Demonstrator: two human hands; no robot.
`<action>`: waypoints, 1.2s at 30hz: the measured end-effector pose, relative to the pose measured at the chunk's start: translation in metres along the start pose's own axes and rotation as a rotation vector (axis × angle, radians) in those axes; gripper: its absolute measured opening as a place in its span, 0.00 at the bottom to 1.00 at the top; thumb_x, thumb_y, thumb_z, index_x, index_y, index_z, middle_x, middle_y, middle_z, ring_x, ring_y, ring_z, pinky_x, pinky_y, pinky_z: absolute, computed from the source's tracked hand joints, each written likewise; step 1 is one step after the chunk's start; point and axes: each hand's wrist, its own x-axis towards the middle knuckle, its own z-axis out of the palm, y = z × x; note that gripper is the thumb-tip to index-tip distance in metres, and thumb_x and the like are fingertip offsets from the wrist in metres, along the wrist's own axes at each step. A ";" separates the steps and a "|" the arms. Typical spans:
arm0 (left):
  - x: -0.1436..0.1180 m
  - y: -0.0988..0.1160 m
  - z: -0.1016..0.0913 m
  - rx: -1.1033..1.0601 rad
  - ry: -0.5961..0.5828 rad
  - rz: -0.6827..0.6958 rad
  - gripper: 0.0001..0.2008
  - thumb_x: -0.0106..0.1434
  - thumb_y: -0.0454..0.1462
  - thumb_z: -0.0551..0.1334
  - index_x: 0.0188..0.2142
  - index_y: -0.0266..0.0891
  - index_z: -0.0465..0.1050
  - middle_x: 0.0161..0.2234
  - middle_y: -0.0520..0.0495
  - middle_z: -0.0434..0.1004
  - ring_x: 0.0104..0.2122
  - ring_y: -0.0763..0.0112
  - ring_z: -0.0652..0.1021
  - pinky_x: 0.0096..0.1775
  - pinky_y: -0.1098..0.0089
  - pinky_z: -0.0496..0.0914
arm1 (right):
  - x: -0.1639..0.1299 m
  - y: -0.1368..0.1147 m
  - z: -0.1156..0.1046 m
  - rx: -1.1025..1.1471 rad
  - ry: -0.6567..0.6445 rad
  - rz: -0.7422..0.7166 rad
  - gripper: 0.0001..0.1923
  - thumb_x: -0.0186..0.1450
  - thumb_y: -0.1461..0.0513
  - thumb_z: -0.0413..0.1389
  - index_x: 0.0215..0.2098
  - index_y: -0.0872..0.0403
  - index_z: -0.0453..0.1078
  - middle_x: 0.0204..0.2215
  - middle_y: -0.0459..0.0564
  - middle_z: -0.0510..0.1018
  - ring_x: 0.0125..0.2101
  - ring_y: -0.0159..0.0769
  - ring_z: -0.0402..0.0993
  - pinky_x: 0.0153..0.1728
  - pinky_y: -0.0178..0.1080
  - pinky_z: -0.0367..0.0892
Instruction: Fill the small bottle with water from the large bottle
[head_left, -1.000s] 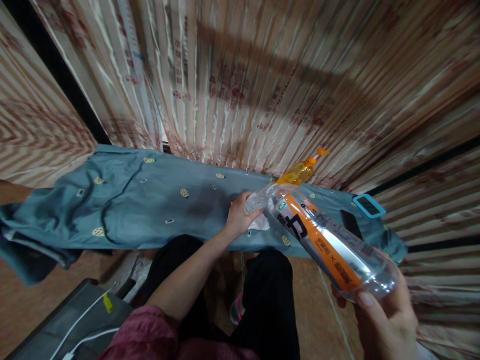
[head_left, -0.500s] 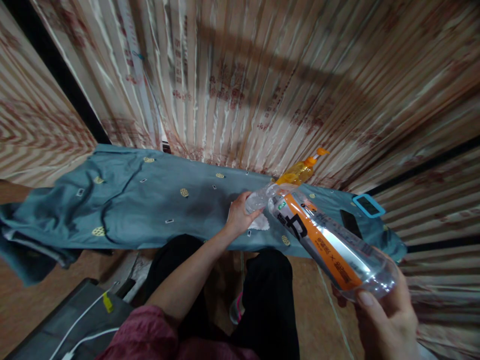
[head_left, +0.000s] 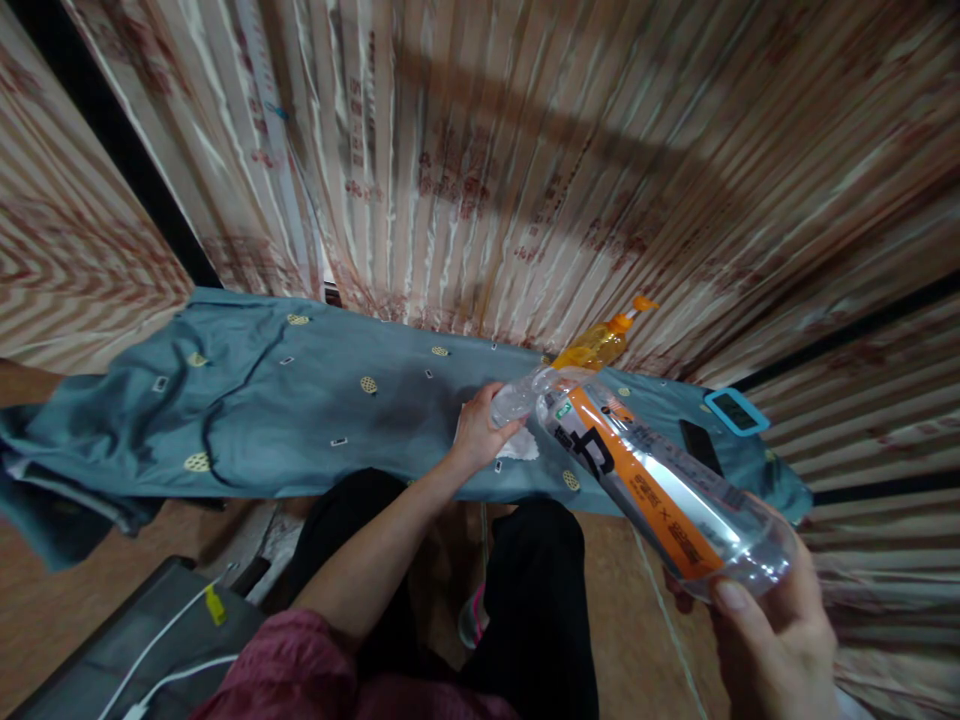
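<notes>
blue-green cloth (head_left: 255, 405) beneath | large labelled bottle (head_left: 652, 490) aslant above it, right hand (head_left: 784, 630) clasping base | left hand (head_left: 478, 432) wrapped round small clear bottle (head_left: 514, 400), necks lined up, contact unclear | amber pump bottle (head_left: 596, 347) just beyond | no visible change since half-second ago; hold looks steady

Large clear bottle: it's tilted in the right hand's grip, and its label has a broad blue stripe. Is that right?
The stripe colour is wrong: the head view shows an orange stripe on the label. The large clear bottle is tilted in the grip of the right hand.
</notes>
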 end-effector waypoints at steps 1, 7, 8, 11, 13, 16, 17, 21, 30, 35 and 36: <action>0.000 0.000 0.000 0.000 -0.001 -0.002 0.26 0.59 0.38 0.77 0.55 0.45 0.74 0.57 0.44 0.85 0.57 0.52 0.84 0.62 0.53 0.76 | 0.002 0.002 -0.001 0.010 0.000 -0.004 0.56 0.54 0.43 0.77 0.75 0.46 0.64 0.65 0.56 0.72 0.37 0.38 0.74 0.27 0.34 0.70; 0.000 0.000 0.000 0.003 0.001 0.000 0.26 0.60 0.37 0.77 0.56 0.43 0.75 0.57 0.42 0.85 0.57 0.52 0.84 0.61 0.55 0.76 | 0.008 0.013 -0.010 0.030 -0.025 -0.028 0.52 0.56 0.47 0.77 0.74 0.44 0.65 0.66 0.58 0.72 0.48 0.49 0.76 0.28 0.35 0.72; 0.000 0.000 0.000 0.001 -0.001 0.001 0.26 0.60 0.37 0.77 0.56 0.43 0.75 0.57 0.41 0.85 0.57 0.52 0.84 0.62 0.54 0.76 | 0.009 0.014 -0.011 0.027 -0.028 -0.036 0.52 0.57 0.47 0.76 0.75 0.44 0.64 0.67 0.58 0.72 0.50 0.51 0.76 0.29 0.35 0.73; 0.000 0.000 0.000 0.001 -0.011 0.001 0.26 0.61 0.36 0.77 0.57 0.42 0.74 0.57 0.41 0.85 0.58 0.51 0.83 0.62 0.54 0.75 | 0.011 0.019 -0.013 0.029 -0.035 -0.075 0.52 0.57 0.47 0.76 0.75 0.45 0.65 0.66 0.58 0.72 0.47 0.50 0.77 0.28 0.37 0.76; 0.000 -0.001 0.001 0.006 -0.012 -0.002 0.26 0.61 0.36 0.77 0.57 0.42 0.74 0.58 0.41 0.85 0.58 0.51 0.83 0.62 0.53 0.75 | 0.013 0.023 -0.015 0.024 -0.032 -0.089 0.52 0.57 0.48 0.76 0.75 0.46 0.65 0.64 0.59 0.74 0.41 0.45 0.78 0.26 0.36 0.75; 0.001 -0.002 0.001 0.009 -0.004 0.003 0.27 0.59 0.36 0.77 0.56 0.43 0.74 0.57 0.43 0.85 0.58 0.52 0.84 0.62 0.54 0.76 | 0.016 0.027 -0.019 0.027 -0.014 -0.087 0.51 0.55 0.48 0.77 0.73 0.46 0.68 0.62 0.58 0.76 0.35 0.42 0.79 0.24 0.36 0.75; 0.001 -0.002 0.001 0.008 0.000 0.006 0.26 0.59 0.36 0.78 0.56 0.44 0.75 0.57 0.43 0.85 0.58 0.52 0.84 0.62 0.54 0.76 | 0.017 0.028 -0.019 0.033 -0.011 -0.086 0.50 0.54 0.48 0.78 0.72 0.46 0.69 0.61 0.57 0.77 0.35 0.42 0.80 0.24 0.36 0.76; 0.000 -0.001 0.000 0.000 0.006 0.016 0.26 0.59 0.36 0.78 0.55 0.45 0.75 0.56 0.44 0.85 0.57 0.53 0.84 0.62 0.55 0.76 | 0.018 0.025 -0.019 0.068 -0.013 -0.079 0.50 0.52 0.49 0.79 0.70 0.46 0.71 0.59 0.57 0.78 0.34 0.41 0.80 0.23 0.34 0.74; 0.000 -0.001 0.000 -0.004 0.002 0.013 0.26 0.59 0.37 0.77 0.55 0.44 0.75 0.55 0.43 0.85 0.56 0.53 0.84 0.61 0.55 0.76 | 0.012 0.017 -0.010 0.049 0.011 -0.069 0.54 0.52 0.47 0.78 0.73 0.48 0.67 0.62 0.60 0.75 0.36 0.42 0.78 0.23 0.34 0.72; 0.001 -0.002 0.000 -0.005 0.013 0.016 0.26 0.59 0.37 0.78 0.54 0.44 0.75 0.55 0.44 0.85 0.55 0.53 0.84 0.60 0.55 0.77 | 0.015 0.020 -0.015 0.024 -0.003 -0.050 0.55 0.51 0.46 0.78 0.73 0.48 0.67 0.62 0.60 0.74 0.37 0.42 0.77 0.24 0.35 0.72; 0.001 -0.002 0.000 -0.009 0.013 0.020 0.25 0.59 0.37 0.78 0.54 0.44 0.75 0.55 0.44 0.86 0.55 0.53 0.84 0.60 0.55 0.77 | 0.016 0.022 -0.016 0.028 -0.009 -0.054 0.55 0.52 0.47 0.78 0.73 0.47 0.67 0.62 0.60 0.75 0.36 0.42 0.77 0.24 0.35 0.72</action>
